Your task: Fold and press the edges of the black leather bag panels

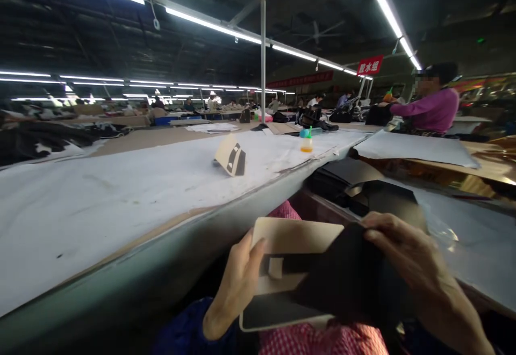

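Note:
My left hand [241,280] is closed on the left edge of a cream board with dark strips [298,235], its thumb on the front face. A small pale square [276,268] sits on the upper dark strip. My right hand [411,258] pinches the top edge of a black sheet [350,280], which hangs over the right part of the board and hides it. Both things are over my lap, where a red checked cloth [322,339] shows.
A white-covered table [121,183] runs along my left, with a folded cream card with dark strips [231,155] and a glue bottle [307,143] on it. Black pieces [387,199] lie on the right-hand table [475,237]. A person in a purple top [431,105] works beyond it.

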Demonstrator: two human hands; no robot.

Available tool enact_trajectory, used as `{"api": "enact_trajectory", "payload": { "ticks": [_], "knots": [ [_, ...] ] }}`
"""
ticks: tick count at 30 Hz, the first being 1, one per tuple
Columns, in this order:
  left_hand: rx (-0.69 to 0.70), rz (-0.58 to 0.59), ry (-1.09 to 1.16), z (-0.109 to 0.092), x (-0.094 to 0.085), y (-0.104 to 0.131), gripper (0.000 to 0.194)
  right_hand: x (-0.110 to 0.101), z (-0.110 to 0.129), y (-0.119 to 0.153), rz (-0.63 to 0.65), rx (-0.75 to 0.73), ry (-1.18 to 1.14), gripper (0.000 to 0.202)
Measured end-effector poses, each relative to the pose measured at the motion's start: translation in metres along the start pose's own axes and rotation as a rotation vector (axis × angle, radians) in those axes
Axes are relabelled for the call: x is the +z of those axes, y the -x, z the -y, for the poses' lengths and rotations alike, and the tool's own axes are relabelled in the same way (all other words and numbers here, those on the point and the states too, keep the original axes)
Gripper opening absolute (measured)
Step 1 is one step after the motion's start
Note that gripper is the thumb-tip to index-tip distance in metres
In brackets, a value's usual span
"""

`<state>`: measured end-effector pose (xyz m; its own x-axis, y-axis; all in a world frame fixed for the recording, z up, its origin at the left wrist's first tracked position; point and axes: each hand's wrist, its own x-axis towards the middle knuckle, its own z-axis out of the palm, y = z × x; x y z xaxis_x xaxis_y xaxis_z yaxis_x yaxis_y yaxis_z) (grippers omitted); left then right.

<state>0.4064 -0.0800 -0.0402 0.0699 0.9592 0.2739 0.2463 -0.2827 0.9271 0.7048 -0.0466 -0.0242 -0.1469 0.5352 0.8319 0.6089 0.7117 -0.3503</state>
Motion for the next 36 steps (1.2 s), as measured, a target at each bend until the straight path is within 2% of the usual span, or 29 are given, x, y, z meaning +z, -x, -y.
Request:
{"api": "enact_trajectory", "payload": {
  "ticks": [1, 3, 5, 7, 11, 16, 21, 28, 32, 36],
  "knots": [
    [-0.01, 0.024, 0.027, 0.0, 0.004, 0.001, 0.037, 0.017, 0.012, -0.001, 0.076, -0.012, -0.036, 0.016],
    [-0.017, 0.052, 0.073, 0.0, 0.009, 0.002, 0.033, 0.045, 0.032, -0.003, 0.133, -0.075, -0.112, 0.011],
    [-0.016, 0.052, 0.098, 0.001, 0.011, 0.002, 0.03, 0.065, 0.048, -0.004, 0.097, -0.142, -0.159, 0.007],
    [-0.01, 0.053, 0.112, 0.001, 0.01, 0.003, 0.029, 0.075, 0.059, -0.004, 0.046, -0.204, -0.175, 0.012],
    [0.016, 0.083, 0.139, -0.004, 0.007, 0.007, 0.035, 0.076, 0.07, -0.002, 0.06, -0.291, -0.176, 0.019],
    [-0.064, 0.098, 0.192, -0.011, 0.003, 0.012, 0.039, 0.076, 0.075, 0.002, -0.01, -0.252, -0.031, 0.028],
    [-0.058, 0.144, 0.231, -0.012, 0.0, 0.017, 0.041, 0.08, 0.081, 0.004, -0.057, -0.278, 0.07, 0.027],
    [-0.011, 0.215, 0.242, -0.017, -0.002, 0.017, 0.043, 0.081, 0.084, 0.003, -0.11, -0.279, 0.027, 0.036],
    [-0.008, 0.22, 0.185, -0.019, -0.001, 0.017, 0.046, 0.079, 0.085, 0.003, -0.117, -0.292, 0.03, 0.035],
    [-0.015, 0.211, 0.154, -0.02, -0.001, 0.016, 0.047, 0.078, 0.084, 0.003, -0.118, -0.292, 0.013, 0.044]
  ]
}}
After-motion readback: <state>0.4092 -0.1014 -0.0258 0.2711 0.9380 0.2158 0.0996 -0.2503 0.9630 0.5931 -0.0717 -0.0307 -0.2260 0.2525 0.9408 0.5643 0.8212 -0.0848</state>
